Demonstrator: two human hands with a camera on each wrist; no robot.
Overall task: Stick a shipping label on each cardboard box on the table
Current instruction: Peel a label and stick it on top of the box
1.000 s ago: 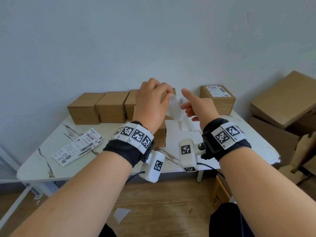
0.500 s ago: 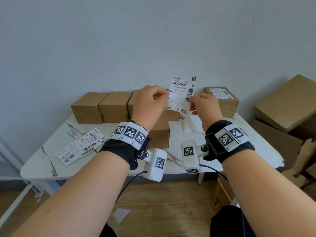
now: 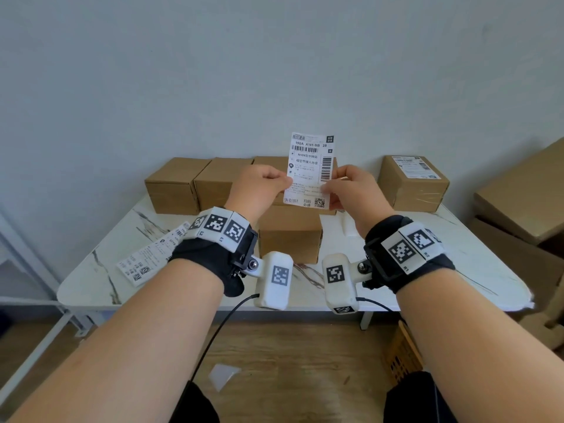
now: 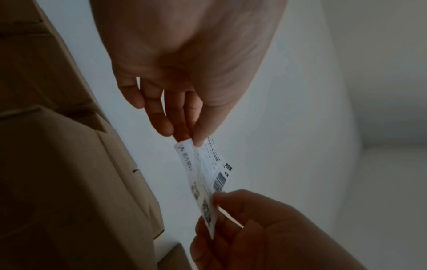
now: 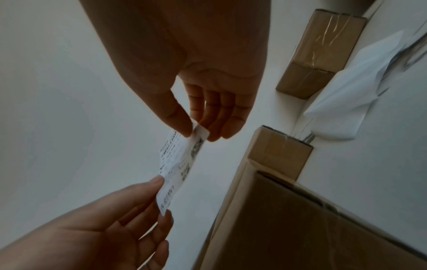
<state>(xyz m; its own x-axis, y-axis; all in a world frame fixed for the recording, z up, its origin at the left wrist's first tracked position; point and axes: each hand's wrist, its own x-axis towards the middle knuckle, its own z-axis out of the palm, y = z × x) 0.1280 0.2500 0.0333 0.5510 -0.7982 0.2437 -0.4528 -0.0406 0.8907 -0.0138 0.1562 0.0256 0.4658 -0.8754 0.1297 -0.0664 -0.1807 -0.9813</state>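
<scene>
I hold a white printed shipping label (image 3: 311, 166) upright above the table, printed side toward me. My left hand (image 3: 283, 182) pinches its left edge and my right hand (image 3: 329, 190) pinches its lower right edge. The left wrist view shows the label (image 4: 208, 173) between both hands, and so does the right wrist view (image 5: 177, 164). Just below the label stands a plain cardboard box (image 3: 290, 236). Behind it, plain boxes (image 3: 174, 184) line the wall. A box at the back right (image 3: 412, 184) carries a label on top.
Spare labels (image 3: 146, 261) lie on the left of the marble table (image 3: 457, 270). White backing paper (image 3: 348, 227) lies right of the front box. Big cardboard boxes (image 3: 518, 193) are stacked at the right. A wicker basket (image 3: 403, 352) and a paper scrap (image 3: 222, 374) sit on the floor.
A second ago my hands worked a curled white sheet. Since then the label has come up flat and upright between both hands, a little higher than half a second ago.
</scene>
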